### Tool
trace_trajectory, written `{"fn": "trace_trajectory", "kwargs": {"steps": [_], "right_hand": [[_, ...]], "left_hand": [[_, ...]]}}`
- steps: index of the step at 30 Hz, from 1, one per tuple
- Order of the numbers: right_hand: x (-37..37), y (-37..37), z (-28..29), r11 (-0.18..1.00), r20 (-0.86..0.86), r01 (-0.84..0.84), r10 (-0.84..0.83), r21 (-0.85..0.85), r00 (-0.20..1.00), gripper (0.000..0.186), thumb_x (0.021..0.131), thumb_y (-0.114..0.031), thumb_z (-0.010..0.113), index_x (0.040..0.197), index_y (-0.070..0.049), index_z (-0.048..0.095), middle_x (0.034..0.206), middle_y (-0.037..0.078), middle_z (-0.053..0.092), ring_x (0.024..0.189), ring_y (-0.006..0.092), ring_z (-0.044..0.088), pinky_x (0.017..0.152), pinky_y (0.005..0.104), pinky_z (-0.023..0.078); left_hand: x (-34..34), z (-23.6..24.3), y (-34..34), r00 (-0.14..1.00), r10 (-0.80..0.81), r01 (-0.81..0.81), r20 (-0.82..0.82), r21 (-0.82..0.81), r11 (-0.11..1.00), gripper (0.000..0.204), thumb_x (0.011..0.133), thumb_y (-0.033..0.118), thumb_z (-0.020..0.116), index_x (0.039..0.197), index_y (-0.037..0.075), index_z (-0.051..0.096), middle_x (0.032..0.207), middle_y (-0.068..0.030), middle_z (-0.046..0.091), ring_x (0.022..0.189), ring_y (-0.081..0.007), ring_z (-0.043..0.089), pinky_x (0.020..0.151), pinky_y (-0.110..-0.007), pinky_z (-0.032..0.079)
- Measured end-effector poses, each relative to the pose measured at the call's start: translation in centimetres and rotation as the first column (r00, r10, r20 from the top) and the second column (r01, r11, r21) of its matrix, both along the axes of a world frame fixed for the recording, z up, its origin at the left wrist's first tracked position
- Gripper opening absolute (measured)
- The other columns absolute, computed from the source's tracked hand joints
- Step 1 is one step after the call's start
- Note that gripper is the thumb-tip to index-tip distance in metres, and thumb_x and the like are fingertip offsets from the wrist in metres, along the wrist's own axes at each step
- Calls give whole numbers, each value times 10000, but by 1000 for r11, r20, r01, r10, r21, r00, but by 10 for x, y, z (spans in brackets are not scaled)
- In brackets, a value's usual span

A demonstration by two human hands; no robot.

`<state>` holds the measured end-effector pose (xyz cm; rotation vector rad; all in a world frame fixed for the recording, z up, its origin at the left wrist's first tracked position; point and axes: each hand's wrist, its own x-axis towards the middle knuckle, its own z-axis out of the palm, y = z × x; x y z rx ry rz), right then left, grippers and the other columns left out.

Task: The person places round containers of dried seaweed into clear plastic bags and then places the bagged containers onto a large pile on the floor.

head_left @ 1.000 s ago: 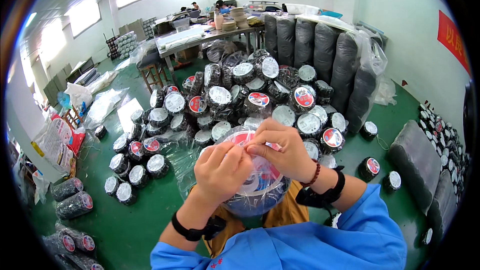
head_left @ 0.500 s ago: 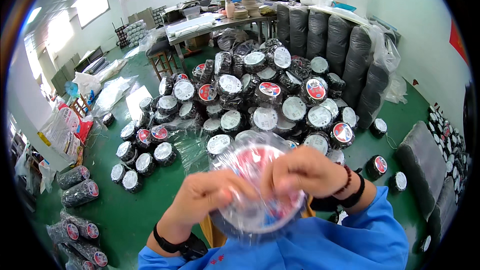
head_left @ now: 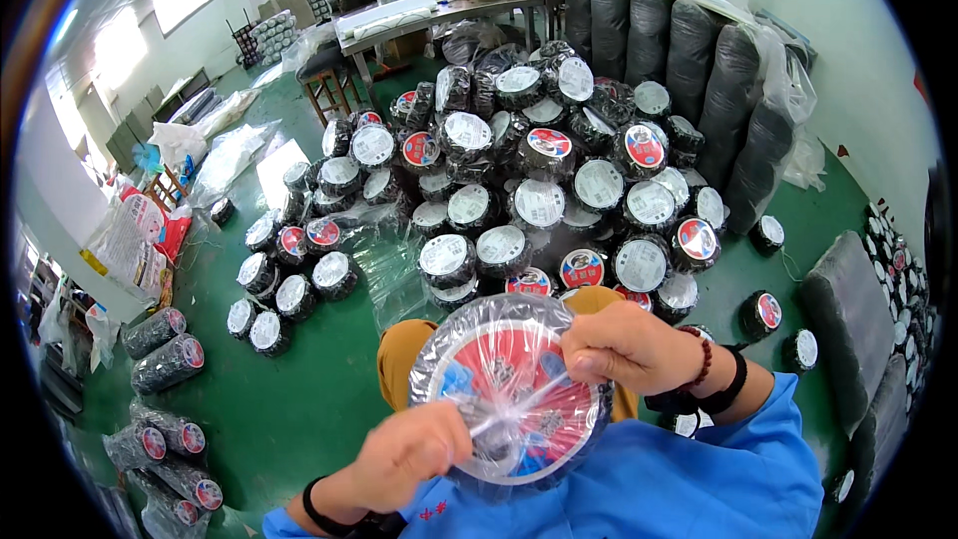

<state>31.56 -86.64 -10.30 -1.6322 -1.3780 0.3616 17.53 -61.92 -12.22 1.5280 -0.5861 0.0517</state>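
A round dark package [head_left: 429, 364] with a red, white and blue label faces up at my lap, covered in clear plastic film [head_left: 511, 406]. Over the label's middle the film is drawn into a tight bunch, with creases fanning out from it. My left hand [head_left: 411, 457] is closed on one twisted end of film at the package's lower left. On the upper right, my right hand [head_left: 631, 347] grips the other end in a fist. Both strands look taut between the hands.
In front rises a large heap of similar wrapped round packages [head_left: 539, 202]. Several wrapped cylinders [head_left: 168, 364] lie on the green floor at left. Tall dark wrapped bundles [head_left: 689, 45] stand at the back right, beside a metal table [head_left: 439, 18]. Grey padded slabs [head_left: 853, 319] lie at right.
My hands have moved apart, the left toward lower left, the right slightly to the right. The film, loose and blurred before, is now pulled tight across the label.
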Motion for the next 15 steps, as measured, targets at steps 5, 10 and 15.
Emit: {"fn": "trace_trajectory", "kwargs": {"steps": [5, 10, 15], "right_hand": [[-9, 32, 28, 955, 369, -24, -90, 295, 925, 219, 893, -236, 599, 772, -58, 563, 896, 51, 581, 776, 237, 531, 684, 345, 441], [-8, 50, 46, 899, 410, -84, -112, 430, 905, 227, 749, -227, 745, 879, -83, 627, 979, 60, 568, 818, 253, 539, 687, 342, 441], [13, 36, 27, 928, 661, 71, -313, 367, 682, 190, 693, -123, 675, 845, -56, 582, 866, 61, 559, 774, 231, 538, 642, 331, 447]], "left_hand": [[38, 23, -15, 976, 219, -215, -8, 161, 963, 129, 868, 75, 600, 912, -7, 510, 885, -77, 534, 788, -179, 520, 701, -286, 438], [55, 23, -29, 752, 262, -543, 605, 342, 767, 265, 679, 17, 730, 883, -2, 561, 800, -116, 575, 670, -260, 547, 605, -320, 460], [60, 21, -27, 802, 266, -478, 534, 308, 823, 200, 688, -16, 723, 824, 3, 579, 755, -100, 624, 680, -233, 598, 585, -301, 467]]}}
